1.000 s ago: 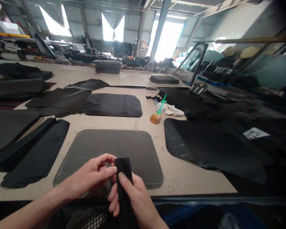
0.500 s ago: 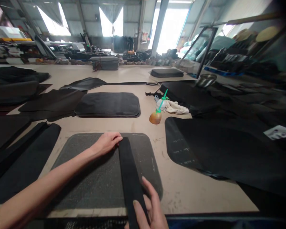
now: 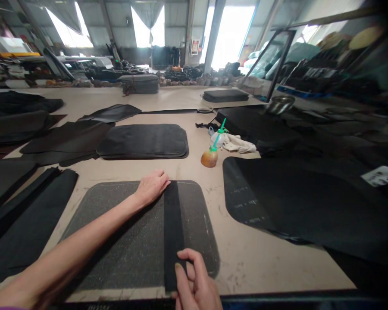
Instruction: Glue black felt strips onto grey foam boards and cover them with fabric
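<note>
A long black strip (image 3: 173, 224) lies front to back across a dark grey rounded sheet (image 3: 129, 241) on the table. My left hand (image 3: 152, 186) is at the strip's far end, its fingers closed together on the strip's top left corner. Near the front edge, my right hand (image 3: 197, 280) has its thumb and curled fingers on the strip's near right edge, pinching it. The near end of the strip reaches close to the table's front edge.
Beyond the sheet is a stack of black rounded pieces (image 3: 144, 141). An amber bottle (image 3: 209, 158) with a green spout stands near a white cloth (image 3: 237, 143). A large black sheet (image 3: 297, 198) lies right; dark folded pieces (image 3: 32, 219) lie left.
The strip has straightened and now lies flatter on the grey sheet. My left hand has moved slightly forward and right; my right hand has shifted slightly, its index finger now curled over the strip's edge.
</note>
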The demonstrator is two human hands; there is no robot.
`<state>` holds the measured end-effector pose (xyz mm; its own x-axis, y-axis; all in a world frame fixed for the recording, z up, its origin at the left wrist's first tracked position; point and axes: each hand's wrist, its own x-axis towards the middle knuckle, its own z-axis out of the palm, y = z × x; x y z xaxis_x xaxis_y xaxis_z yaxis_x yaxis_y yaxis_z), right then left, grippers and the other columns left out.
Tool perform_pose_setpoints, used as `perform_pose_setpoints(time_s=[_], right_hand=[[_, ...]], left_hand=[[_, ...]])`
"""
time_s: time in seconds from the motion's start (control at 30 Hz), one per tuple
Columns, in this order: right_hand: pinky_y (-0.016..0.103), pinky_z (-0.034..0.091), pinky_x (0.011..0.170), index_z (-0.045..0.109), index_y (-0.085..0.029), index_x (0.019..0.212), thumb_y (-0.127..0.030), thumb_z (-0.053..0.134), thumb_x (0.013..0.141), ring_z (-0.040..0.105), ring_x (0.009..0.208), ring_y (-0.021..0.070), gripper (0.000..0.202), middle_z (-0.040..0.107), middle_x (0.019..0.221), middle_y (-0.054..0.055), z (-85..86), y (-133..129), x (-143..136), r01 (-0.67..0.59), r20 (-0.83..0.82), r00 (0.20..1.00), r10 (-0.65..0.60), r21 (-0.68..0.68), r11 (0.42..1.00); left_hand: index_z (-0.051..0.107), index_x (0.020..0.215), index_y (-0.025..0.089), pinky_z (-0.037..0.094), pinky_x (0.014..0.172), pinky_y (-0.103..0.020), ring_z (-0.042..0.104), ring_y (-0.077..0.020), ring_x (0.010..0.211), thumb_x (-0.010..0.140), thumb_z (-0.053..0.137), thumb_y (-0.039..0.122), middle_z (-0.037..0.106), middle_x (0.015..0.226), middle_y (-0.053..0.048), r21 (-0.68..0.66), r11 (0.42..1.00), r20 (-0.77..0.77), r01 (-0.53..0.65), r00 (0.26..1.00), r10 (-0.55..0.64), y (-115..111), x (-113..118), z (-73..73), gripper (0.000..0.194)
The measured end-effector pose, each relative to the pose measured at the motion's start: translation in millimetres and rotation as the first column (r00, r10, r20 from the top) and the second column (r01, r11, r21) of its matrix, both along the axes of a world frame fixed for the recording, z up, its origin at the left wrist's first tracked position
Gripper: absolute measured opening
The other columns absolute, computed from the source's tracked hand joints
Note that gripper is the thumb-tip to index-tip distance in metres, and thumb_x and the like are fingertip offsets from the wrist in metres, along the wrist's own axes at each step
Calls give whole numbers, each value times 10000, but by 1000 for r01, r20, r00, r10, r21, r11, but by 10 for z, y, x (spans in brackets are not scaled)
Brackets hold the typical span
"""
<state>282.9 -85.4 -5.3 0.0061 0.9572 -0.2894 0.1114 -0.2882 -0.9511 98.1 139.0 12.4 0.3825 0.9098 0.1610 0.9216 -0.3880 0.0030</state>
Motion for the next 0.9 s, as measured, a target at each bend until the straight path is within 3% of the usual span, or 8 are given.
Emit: perform_pose_setpoints(time_s=[0.33,0.53,0.9], right_hand=[[182,355,409,526,-208,1082,-686,436,974,548,427,119,498,466,566,-66,109,31,11,-53,-6,999,54,40,998],[157,285,351,495,-216,1109,-695,428,976,449,323,83,501,555,546,-56,126,31,62,-127,-9,992,127,-19,992],[170,336,370,498,-215,1113,-552,435,1017,487,363,97,356,587,585,-50,214,72,108,-216,49,975,217,-28,976]], left_hand=[[643,949,200,455,736,-295,590,-217,958,1047,449,387,618,1016,-75,-7,1000,-21,-6,1000,6,15,-12,19,286],[650,968,199,463,743,-303,595,-221,966,1047,449,394,622,1017,-79,-4,1000,-12,-14,1000,14,30,-12,1,291],[667,955,191,454,701,-296,605,-220,923,1009,545,369,632,987,-78,17,1000,-2,-16,1000,16,31,36,40,223]])
